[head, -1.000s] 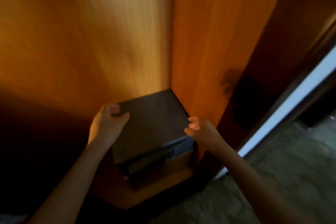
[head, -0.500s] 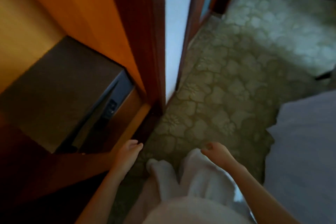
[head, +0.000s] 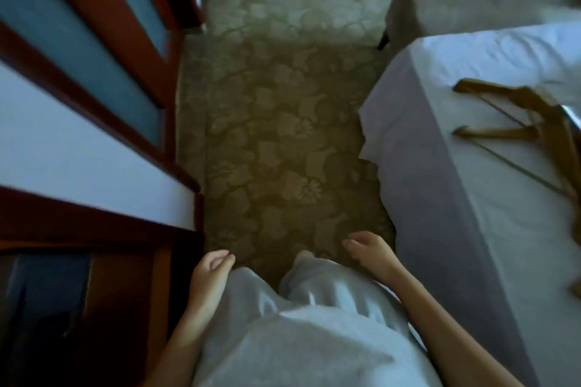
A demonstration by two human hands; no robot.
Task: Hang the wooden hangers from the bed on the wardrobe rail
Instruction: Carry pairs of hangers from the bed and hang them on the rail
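Observation:
Wooden hangers [head: 531, 122] with thin metal bars lie in a loose pile on the white-sheeted bed [head: 440, 166] at the right edge; part of the pile runs out of frame. My left hand [head: 210, 276] hangs low beside my left leg, fingers loosely curled, holding nothing. My right hand [head: 369, 253] hangs by my right leg near the bed's corner, fingers apart and empty. Both hands are well short of the hangers. The wardrobe rail is out of view.
A wardrobe door [head: 78, 88] with dark red wood frame and pale panels fills the left side. Patterned carpet [head: 276, 135] runs between it and the bed. A grey upholstered stool [head: 456, 9] stands past the bed's far corner.
The view has swung right, from the wardrobe interior and the dark box there to the carpet and bed. Both hands dropped from the box to my sides. The hangers have come into view.

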